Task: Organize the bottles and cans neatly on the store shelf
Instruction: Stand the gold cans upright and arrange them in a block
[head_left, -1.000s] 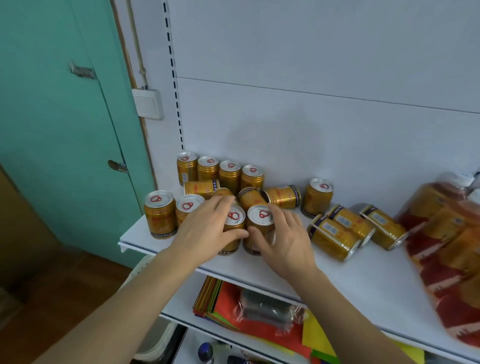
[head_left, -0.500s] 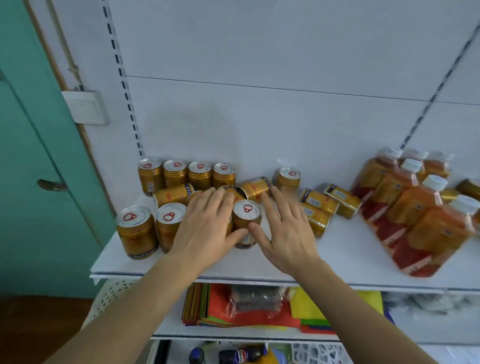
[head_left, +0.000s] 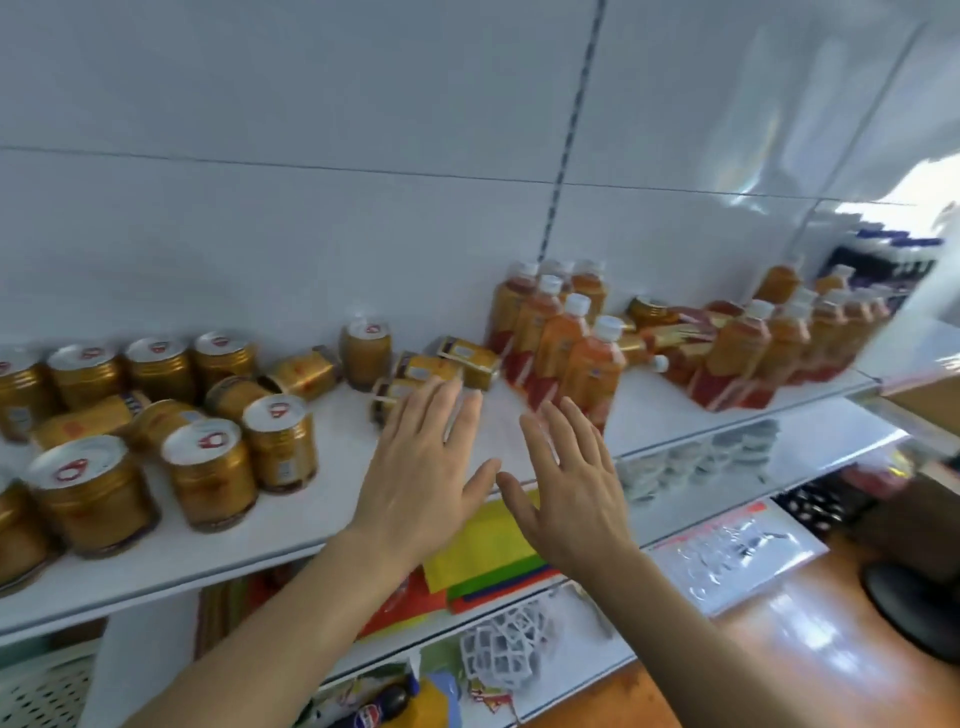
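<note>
Gold cans stand on the white shelf (head_left: 332, 499) at the left, with a front row (head_left: 208, 473) and a back row (head_left: 156, 366) upright. Several cans lie on their sides, some between the rows (head_left: 88, 418) and some further right (head_left: 426, 371). One upright can (head_left: 366, 351) stands alone by the back wall. Orange bottles with white caps (head_left: 566, 348) stand to the right, and more bottles (head_left: 779, 343) beyond. My left hand (head_left: 423, 475) and right hand (head_left: 566, 480) hover flat and open over the bare middle of the shelf, holding nothing.
Below the shelf lie coloured paper sheets (head_left: 483, 551) and a white plastic lattice object (head_left: 504, 647). A lower glass shelf (head_left: 727, 467) carries small white items and packets. Wooden floor (head_left: 810, 649) shows at the bottom right, with a dark round base on it.
My view has swung right. Both hands left the two upright front cans and moved right, fingers spread, to the gap between cans and bottles.
</note>
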